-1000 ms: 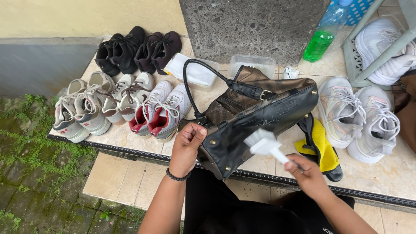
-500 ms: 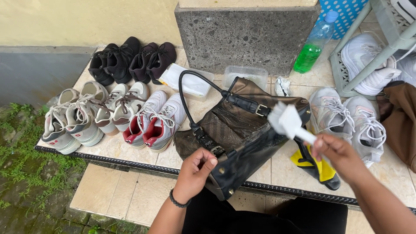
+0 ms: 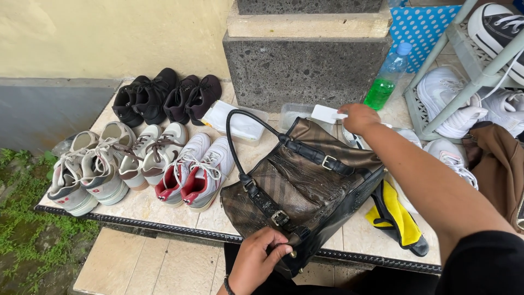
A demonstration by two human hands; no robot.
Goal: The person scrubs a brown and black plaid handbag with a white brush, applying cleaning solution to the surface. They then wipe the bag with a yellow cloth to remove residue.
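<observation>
The left hand (image 3: 255, 261) grips the near corner of the dark brown handbag (image 3: 303, 186), fingers curled and pressed against the bag's lower edge beside a buckle. The handbag lies tilted on the tiled ledge (image 3: 164, 210), its near corner overhanging the front edge, its black handle (image 3: 233, 143) arching up towards the back. The surface of the bag appears wet.

The right hand (image 3: 357, 117) extends over the far side of the handbag, fingers closed around the handle of a white brush (image 3: 326, 113). The brush head sits above a clear plastic container (image 3: 295, 113) near the back of the ledge, against the stone pillar (image 3: 305, 65).

Left of the handbag, three pairs of light-coloured sneakers (image 3: 136, 164) stand in a row along the front edge. Two pairs of black shoes (image 3: 164, 98) stand behind them at the back edge. A white cloth (image 3: 234, 123) lies between the black shoes and the container. A yellow and black item (image 3: 398, 221) lies just beside the handbag towards the right front edge. A plastic bottle with green liquid (image 3: 385, 82) stands at the back right, next to a shoe rack (image 3: 464, 82).
</observation>
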